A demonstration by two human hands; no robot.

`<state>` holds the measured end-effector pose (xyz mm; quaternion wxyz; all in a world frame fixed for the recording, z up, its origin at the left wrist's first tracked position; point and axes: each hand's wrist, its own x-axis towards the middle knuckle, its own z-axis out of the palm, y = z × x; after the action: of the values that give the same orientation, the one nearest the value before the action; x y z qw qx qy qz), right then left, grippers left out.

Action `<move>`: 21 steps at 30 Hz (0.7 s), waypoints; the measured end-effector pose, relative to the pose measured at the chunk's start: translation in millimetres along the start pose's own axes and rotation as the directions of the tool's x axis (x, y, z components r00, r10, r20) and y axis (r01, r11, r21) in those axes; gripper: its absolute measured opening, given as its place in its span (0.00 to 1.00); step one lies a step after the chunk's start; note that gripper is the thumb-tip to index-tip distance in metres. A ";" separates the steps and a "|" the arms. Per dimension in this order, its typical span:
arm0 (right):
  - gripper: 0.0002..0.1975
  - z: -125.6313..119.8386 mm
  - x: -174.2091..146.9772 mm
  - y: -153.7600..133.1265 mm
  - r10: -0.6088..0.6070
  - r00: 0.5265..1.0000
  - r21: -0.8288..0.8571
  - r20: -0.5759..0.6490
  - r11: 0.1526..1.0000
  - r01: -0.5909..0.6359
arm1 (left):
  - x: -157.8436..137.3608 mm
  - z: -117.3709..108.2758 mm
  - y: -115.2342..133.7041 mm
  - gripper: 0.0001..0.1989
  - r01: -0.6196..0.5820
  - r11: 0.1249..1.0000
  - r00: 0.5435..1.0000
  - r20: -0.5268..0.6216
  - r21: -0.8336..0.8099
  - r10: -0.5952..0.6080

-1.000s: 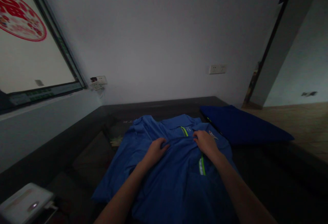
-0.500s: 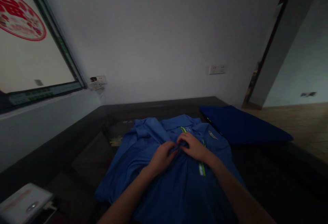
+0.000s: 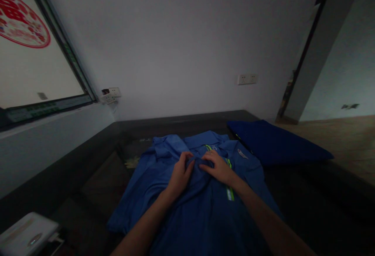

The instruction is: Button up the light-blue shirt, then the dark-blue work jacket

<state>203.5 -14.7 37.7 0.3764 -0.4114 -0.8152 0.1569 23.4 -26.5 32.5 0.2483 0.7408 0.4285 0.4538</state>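
Note:
A blue work jacket (image 3: 164, 174) with yellow-green and silver reflective strips and a chest badge lies spread on a dark table, its collar toward the wall. My left hand (image 3: 182, 172) grips a fold of its front near the middle, thumb and fingers closed on the cloth. Just to the right, my right hand (image 3: 216, 166) pinches the front edge below the collar. A small raised fold of fabric stands between the two hands. Any fastener there is too dark to make out.
A folded dark blue cloth (image 3: 278, 142) lies at the table's right. On the left front is a white device (image 3: 29, 232) with a cable plugged in. The dark table (image 3: 93, 185) meets a wall with sockets (image 3: 247, 79); a window (image 3: 35, 68) is at left.
My left hand has shifted slightly left and up, away from the right hand, spreading the fold between them. My right hand stays nearly in place on the jacket front.

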 end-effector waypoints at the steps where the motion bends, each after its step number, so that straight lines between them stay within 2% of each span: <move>1: 0.06 0.8 -0.1 0.5 0.008 1.000 0.025 -0.012 1.000 -0.007 | -0.1 0.9 -1.3 0.09 -0.001 1.000 1.000 -0.012 -0.020 0.001; 4: 0.08 4.2 -0.7 0.9 0.083 0.996 0.091 -0.036 0.993 -0.079 | -0.8 3.0 -4.9 0.09 -0.016 1.000 1.000 -0.007 -0.027 0.016; 9: 0.08 7.3 -0.5 0.7 0.191 0.981 0.121 -0.019 0.975 -0.187 | -1.6 2.5 -6.2 0.08 -0.084 0.992 0.995 0.067 0.093 0.078; 14: 0.07 8.3 0.4 4.4 0.200 0.978 0.121 -0.060 0.974 -0.192 | -1.3 0.2 -2.7 0.08 -0.132 0.974 0.991 0.027 0.182 0.129; 18: 0.05 9.2 -0.7 4.0 0.181 0.982 0.090 -0.058 0.980 -0.175 | -1.0 0.3 -2.7 0.06 -0.107 0.968 0.994 0.014 0.226 0.107; 21: 0.03 7.9 -1.5 -0.5 0.139 0.990 0.057 -0.037 0.989 -0.137 | 0.5 1.3 -5.2 0.03 -0.091 0.978 0.996 0.024 0.188 0.088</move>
<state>197.9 -15.7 32.0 0.3924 -0.4595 -0.7723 0.1960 22.6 -23.4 28.1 0.1594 0.7831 0.4340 0.4159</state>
